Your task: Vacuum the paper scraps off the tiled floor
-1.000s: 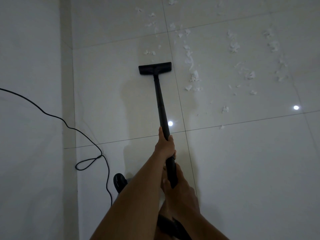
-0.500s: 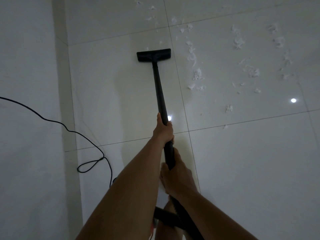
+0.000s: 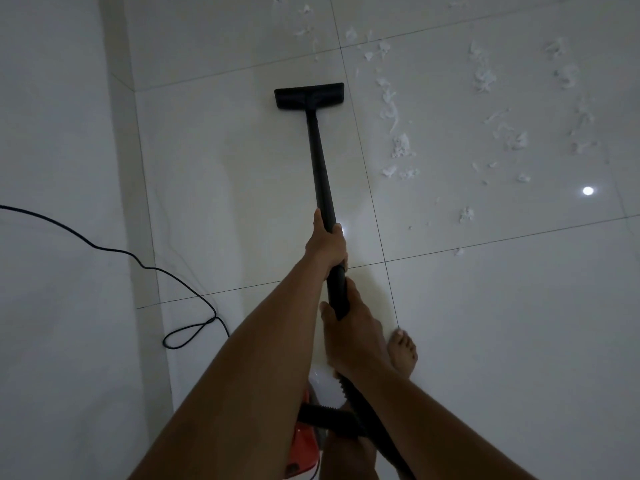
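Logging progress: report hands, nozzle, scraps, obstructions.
Left hand and right hand grip wand. Nozzle on bare tile; paper scraps to its right. Cord looped left, clear.

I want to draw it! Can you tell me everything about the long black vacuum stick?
The vacuum stick is a long, straight, smooth black tube. It slants away from the person down to a flat, wide black head resting on the tiled floor, left of the paper scraps. The left hand grips its middle, the right hand its near end, where a ribbed hose joins.

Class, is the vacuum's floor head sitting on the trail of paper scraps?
No, the floor head sits on bare tile, with the paper scraps lying to its right.
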